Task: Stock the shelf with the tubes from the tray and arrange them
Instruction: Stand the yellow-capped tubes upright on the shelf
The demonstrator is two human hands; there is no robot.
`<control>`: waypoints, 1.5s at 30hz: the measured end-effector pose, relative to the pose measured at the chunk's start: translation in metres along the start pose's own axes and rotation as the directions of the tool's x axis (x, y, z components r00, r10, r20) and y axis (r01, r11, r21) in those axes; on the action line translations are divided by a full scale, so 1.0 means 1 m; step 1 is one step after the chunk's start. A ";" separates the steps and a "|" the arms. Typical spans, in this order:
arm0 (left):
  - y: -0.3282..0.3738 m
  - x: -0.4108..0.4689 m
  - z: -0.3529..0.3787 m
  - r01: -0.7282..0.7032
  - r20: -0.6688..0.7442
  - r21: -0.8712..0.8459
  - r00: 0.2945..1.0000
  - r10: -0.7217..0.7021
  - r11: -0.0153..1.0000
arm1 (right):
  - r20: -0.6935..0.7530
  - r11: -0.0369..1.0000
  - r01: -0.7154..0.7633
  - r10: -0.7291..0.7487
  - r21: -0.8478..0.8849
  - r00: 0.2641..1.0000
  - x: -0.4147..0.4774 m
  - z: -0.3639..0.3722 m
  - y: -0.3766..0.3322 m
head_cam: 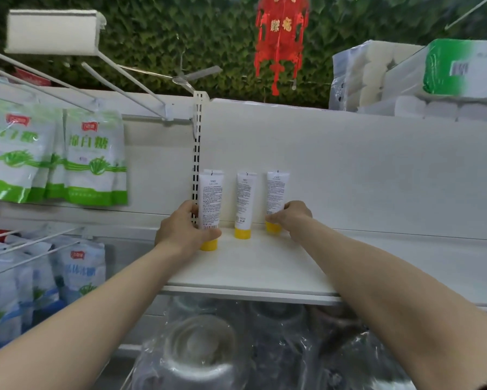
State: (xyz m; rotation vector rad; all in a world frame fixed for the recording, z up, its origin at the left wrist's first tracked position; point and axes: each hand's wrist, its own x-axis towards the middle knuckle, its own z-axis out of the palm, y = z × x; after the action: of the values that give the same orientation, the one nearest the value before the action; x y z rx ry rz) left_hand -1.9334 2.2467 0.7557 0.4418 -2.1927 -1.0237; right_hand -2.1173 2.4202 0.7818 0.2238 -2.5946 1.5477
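Note:
Three white tubes with yellow caps stand cap-down in a row at the back left of the white shelf (265, 266). My left hand (180, 232) wraps around the lower part of the left tube (212, 198); a second tube seems to stand right behind it. The middle tube (244, 204) stands free between my hands. My right hand (291, 218) pinches the right tube (276, 192) near its cap. No tray is in view.
Green-and-white bags (93, 159) hang on hooks to the left, with blue-and-white bags (76, 274) below them. Packs of paper rolls (405, 77) sit on the top shelf at right. Plastic-wrapped bowls (203, 344) lie under the shelf. A red lantern (280, 35) hangs above.

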 end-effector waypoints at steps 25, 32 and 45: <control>-0.002 0.004 0.003 0.007 -0.011 0.028 1.000 -0.007 1.000 | 0.008 0.990 0.014 -0.013 -0.140 1.000 0.030 0.017 0.024; -0.004 0.003 0.002 0.006 -0.014 0.033 1.000 -0.006 0.999 | 0.028 0.985 0.051 -0.047 -0.162 0.999 0.029 0.015 0.028; -0.002 0.001 0.002 0.003 -0.012 0.018 1.000 -0.003 1.000 | 0.013 0.982 0.117 -0.116 -0.148 0.993 0.031 0.014 0.031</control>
State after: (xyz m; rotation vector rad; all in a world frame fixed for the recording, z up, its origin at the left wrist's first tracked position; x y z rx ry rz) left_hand -1.9354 2.2455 0.7539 0.4586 -2.1926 -1.0016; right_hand -2.1533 2.4200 0.7537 0.3581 -2.6334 1.3104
